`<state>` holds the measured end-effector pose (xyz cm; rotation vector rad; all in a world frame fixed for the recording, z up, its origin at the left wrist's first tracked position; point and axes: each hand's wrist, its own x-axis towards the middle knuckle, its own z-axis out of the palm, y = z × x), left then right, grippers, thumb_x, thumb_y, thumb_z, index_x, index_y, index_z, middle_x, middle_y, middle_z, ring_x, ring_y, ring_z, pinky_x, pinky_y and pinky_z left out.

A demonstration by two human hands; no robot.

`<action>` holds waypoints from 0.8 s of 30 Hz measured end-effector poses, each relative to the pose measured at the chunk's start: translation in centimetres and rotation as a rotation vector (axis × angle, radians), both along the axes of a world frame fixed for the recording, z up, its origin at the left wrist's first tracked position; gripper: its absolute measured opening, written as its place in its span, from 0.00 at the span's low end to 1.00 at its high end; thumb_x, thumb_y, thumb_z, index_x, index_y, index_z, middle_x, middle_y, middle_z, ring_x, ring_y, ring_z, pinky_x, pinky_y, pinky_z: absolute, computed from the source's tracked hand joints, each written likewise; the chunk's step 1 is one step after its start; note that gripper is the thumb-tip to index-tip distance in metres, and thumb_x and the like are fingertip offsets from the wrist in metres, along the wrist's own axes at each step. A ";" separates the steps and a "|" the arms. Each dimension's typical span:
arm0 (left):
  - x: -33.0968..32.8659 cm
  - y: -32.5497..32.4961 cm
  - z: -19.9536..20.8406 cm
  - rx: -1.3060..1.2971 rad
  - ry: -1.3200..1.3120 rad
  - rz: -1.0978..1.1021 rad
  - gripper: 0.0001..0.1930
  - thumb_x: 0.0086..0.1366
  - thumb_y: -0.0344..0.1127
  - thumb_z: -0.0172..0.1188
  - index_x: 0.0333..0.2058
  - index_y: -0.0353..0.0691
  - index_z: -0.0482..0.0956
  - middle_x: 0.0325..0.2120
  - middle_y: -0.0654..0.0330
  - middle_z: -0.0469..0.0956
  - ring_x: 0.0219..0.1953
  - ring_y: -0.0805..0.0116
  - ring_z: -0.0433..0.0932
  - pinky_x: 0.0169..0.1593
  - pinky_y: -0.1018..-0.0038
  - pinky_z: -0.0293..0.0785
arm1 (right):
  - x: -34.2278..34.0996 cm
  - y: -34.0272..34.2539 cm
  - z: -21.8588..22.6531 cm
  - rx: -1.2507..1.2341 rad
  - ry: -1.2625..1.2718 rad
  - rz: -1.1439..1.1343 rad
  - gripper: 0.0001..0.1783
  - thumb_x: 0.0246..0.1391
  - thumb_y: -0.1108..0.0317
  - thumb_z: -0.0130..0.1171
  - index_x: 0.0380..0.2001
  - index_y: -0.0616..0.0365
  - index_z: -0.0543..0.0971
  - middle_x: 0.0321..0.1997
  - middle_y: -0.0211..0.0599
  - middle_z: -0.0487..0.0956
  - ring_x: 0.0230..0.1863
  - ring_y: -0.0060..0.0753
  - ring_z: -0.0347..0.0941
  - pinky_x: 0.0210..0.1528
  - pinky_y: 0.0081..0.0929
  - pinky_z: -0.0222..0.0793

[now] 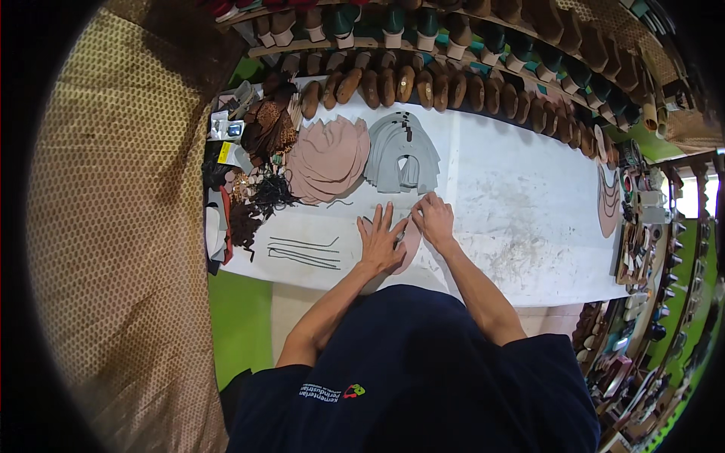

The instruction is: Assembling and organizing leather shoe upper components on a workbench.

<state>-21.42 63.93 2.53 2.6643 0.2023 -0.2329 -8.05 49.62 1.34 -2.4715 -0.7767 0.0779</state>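
Note:
My left hand [383, 240] lies with its fingers spread on the white worktable [521, 181], over the left side of a pink curved piece [411, 249] of leather-like sheet. A small dark grey thing [400, 238] shows beside its thumb; its kind cannot be made out. My right hand [433, 219] is closed in a pinch at the far right edge of the pink piece, and what lies between its fingertips is hidden. Just beyond both hands sits a stack of grey arch-shaped pieces [385, 170]. Left of that is a fanned pile of pink pieces [328, 162].
Several thin dark strips [306, 253] lie left of my hands. Dark cords [273, 193] and brown scraps [268, 128] heap up at the table's left end. Brown shoe lasts [424, 89] line the far edge below shelves of shoes [393, 30]. Pink cut-outs [608, 204] lie far right.

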 end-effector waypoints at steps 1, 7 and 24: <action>-0.1 0.0 0.0 0.001 -0.001 0.001 0.37 0.57 0.47 0.66 0.68 0.62 0.73 0.80 0.51 0.42 0.81 0.44 0.37 0.69 0.19 0.32 | -0.2 0.1 0.1 0.001 -0.001 0.001 0.09 0.55 0.60 0.68 0.30 0.53 0.85 0.41 0.34 0.79 0.43 0.43 0.80 0.44 0.45 0.71; -0.8 0.1 0.3 -0.039 -0.016 0.053 0.42 0.61 0.50 0.66 0.74 0.64 0.62 0.81 0.51 0.41 0.81 0.42 0.39 0.69 0.19 0.32 | 0.0 -0.4 0.3 0.084 0.101 -0.072 0.08 0.57 0.61 0.67 0.32 0.54 0.86 0.41 0.38 0.81 0.42 0.46 0.80 0.46 0.46 0.72; -8.1 1.9 0.5 0.030 -0.065 0.061 0.32 0.74 0.52 0.55 0.73 0.52 0.65 0.80 0.49 0.43 0.81 0.45 0.41 0.70 0.24 0.29 | -3.7 -3.2 0.7 -0.135 -0.136 0.325 0.30 0.58 0.71 0.59 0.66 0.54 0.75 0.71 0.33 0.73 0.73 0.48 0.63 0.78 0.55 0.50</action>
